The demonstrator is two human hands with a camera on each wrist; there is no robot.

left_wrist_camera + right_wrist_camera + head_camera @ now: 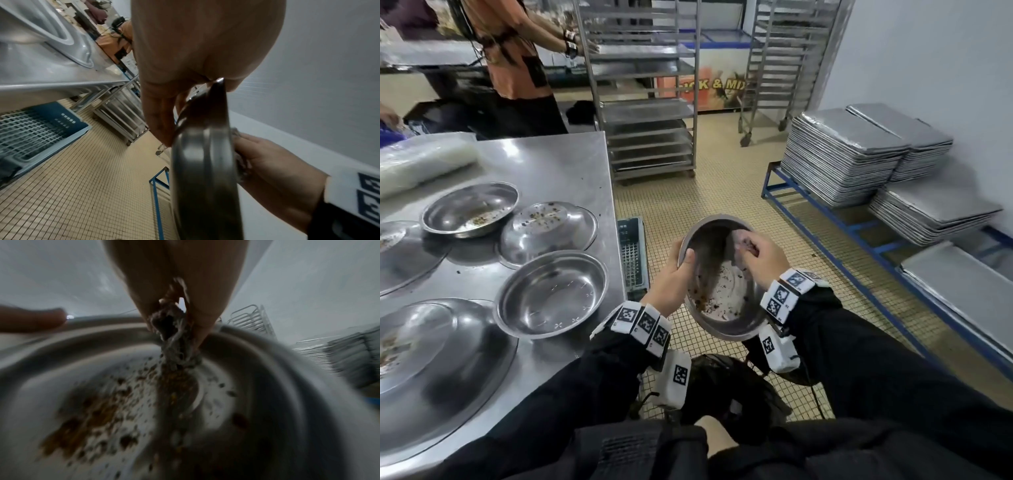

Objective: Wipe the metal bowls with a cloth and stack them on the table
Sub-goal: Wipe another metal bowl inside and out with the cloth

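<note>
I hold a dirty metal bowl [722,274] tilted over the tiled floor, to the right of the steel table [571,161]. My left hand [674,277] grips its left rim, thumb inside; the rim [205,162] shows edge-on in the left wrist view. My right hand [760,257] pinches a bunched grey cloth [176,344] against the bowl's inside [123,402], where brown crumbs lie. Several more metal bowls sit on the table: a clean-looking one [551,294] nearest, crumbed ones [470,209] behind, one upturned [548,233].
Stacks of metal trays [846,154] rest on a blue frame at the right. Wheeled tray racks [647,102] stand ahead. A blue crate [633,253] lies on the floor by the table. Another person [517,51] stands at the far left.
</note>
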